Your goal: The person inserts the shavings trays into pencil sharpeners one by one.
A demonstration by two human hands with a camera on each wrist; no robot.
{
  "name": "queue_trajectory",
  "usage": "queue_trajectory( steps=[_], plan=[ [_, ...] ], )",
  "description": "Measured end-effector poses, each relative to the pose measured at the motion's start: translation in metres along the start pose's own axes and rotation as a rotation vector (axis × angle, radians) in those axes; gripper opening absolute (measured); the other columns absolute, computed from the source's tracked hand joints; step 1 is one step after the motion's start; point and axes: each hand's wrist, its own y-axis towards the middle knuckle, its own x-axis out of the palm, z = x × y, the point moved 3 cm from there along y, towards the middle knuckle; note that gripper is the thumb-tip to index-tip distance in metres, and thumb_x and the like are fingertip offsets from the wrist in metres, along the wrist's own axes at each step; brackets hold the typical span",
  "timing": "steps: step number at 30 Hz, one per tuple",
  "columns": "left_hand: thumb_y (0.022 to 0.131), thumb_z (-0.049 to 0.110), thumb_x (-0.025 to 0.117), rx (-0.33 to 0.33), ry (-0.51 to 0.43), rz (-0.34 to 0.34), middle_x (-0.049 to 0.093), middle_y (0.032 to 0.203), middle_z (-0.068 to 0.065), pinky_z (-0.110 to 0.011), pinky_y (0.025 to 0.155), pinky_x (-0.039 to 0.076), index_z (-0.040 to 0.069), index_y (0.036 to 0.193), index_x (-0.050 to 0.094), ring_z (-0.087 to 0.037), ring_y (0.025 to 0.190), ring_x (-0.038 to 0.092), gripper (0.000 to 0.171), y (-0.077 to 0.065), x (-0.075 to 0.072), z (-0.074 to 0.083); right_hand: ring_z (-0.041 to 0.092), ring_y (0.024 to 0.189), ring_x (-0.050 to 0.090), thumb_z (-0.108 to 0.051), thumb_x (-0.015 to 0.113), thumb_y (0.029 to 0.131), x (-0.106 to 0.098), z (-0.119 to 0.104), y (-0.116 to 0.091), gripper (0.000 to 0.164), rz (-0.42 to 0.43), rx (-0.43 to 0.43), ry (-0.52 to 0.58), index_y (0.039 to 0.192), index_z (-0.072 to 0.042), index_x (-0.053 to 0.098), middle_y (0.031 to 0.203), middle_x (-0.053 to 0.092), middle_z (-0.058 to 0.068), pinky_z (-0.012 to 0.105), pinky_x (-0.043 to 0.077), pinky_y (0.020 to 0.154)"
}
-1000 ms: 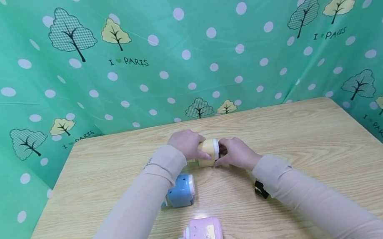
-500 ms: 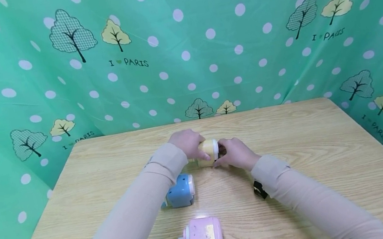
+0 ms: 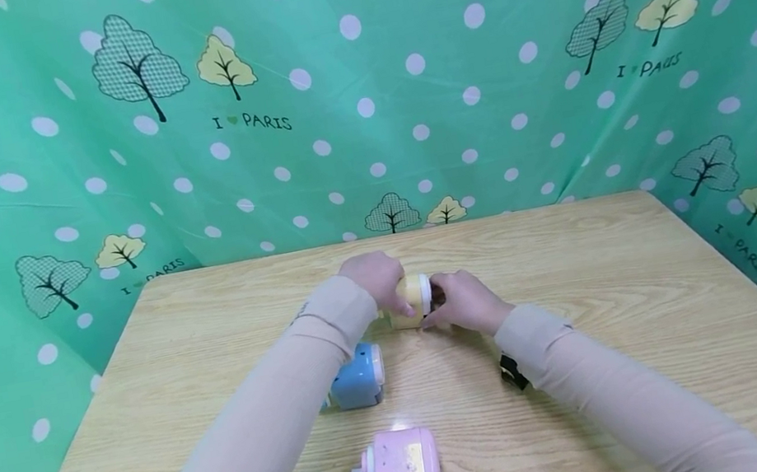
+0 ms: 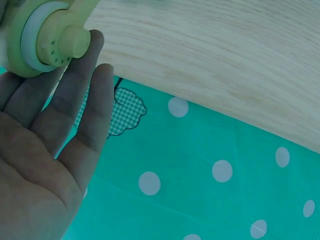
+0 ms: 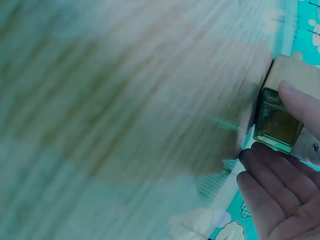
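Near the far middle of the table, a yellow pencil sharpener [image 3: 417,296] lies between the two hands. The left hand [image 3: 376,278] grips its body, thumb on the near side. In the left wrist view, the fingers lie along the sharpener's crank end, with the round crank knob [image 4: 75,42] beside a fingertip. At the white-rimmed end, the right hand [image 3: 466,301] pinches the sharpener. The right wrist view shows its thumb over a clear shavings drawer [image 5: 276,122], with the other fingers below it. Part of the yellow body is hidden behind the left hand.
A blue pencil sharpener [image 3: 359,377] lies beside the left sleeve, partly covered by it. Closer to the front sits a pink pencil sharpener [image 3: 405,467], its crank pointing left. A polka-dot green curtain [image 3: 354,90] hangs around the wooden table [image 3: 546,250]. A black piece [image 3: 512,372] shows under the right cuff.
The left hand and its cuff have shifted slightly to the right over the yellow pencil sharpener. The right hand and the other two sharpeners stay nearly in place.
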Motion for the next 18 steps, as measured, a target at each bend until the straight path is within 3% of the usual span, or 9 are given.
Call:
queue_trajectory(
  steps=[3,7,10,13,15,18],
  plan=[
    [0.076,0.058,0.074,0.007,0.042,-0.012,0.063,0.076,0.002,-0.032,0.067,0.052,0.013,0.087,0.068,-0.014,0.071,0.058,0.047,0.001,0.000,0.002,0.019,0.089,0.065,-0.025,0.087,0.071,0.000,0.000,-0.001,0.049,-0.007,0.004,-0.012,0.109,-0.001,0.069,0.100,0.073,0.007,0.039,0.055,0.088],
    [0.078,0.057,0.073,0.010,0.095,-0.024,0.063,0.077,0.002,-0.031,0.068,0.054,0.014,0.088,0.067,-0.014,0.071,0.060,0.045,0.001,0.001,0.005,0.018,0.087,0.064,-0.026,0.087,0.071,0.002,-0.001,-0.002,0.052,-0.020,0.004,-0.019,0.113,-0.004,0.068,0.097,0.071,0.006,0.040,0.054,0.088],
    [0.078,0.058,0.072,0.007,0.128,-0.019,0.063,0.076,0.004,-0.031,0.068,0.055,0.015,0.090,0.068,-0.013,0.069,0.060,0.045,0.001,0.004,0.007,0.020,0.089,0.064,-0.029,0.087,0.071,0.002,-0.002,-0.003,0.064,-0.037,0.001,0.011,0.124,-0.003,0.064,0.100,0.071,0.009,0.042,0.053,0.089],
    [0.077,0.062,0.071,0.003,0.158,-0.006,0.062,0.074,0.006,-0.030,0.067,0.054,0.017,0.091,0.068,-0.011,0.066,0.059,0.048,0.000,0.005,0.007,0.028,0.103,0.065,-0.031,0.086,0.071,-0.002,-0.004,-0.005,0.087,-0.048,-0.008,0.069,0.144,0.000,0.050,0.119,0.070,0.018,0.046,0.050,0.099],
    [0.075,0.065,0.070,-0.004,0.161,0.008,0.062,0.073,0.005,-0.031,0.065,0.054,0.017,0.092,0.069,-0.012,0.065,0.058,0.051,0.000,0.004,0.007,0.036,0.119,0.061,-0.031,0.086,0.072,-0.005,-0.006,-0.006,0.100,-0.055,-0.022,0.106,0.153,0.002,0.038,0.136,0.061,0.024,0.050,0.043,0.107],
    [0.076,0.069,0.066,-0.010,0.164,0.043,0.064,0.073,0.005,-0.032,0.064,0.054,0.017,0.095,0.071,-0.012,0.065,0.059,0.055,0.000,0.001,0.005,0.040,0.137,0.048,-0.033,0.084,0.074,-0.013,-0.011,-0.008,0.105,-0.067,-0.063,0.126,0.157,0.001,0.031,0.153,0.046,0.024,0.053,0.032,0.114]
  ],
)
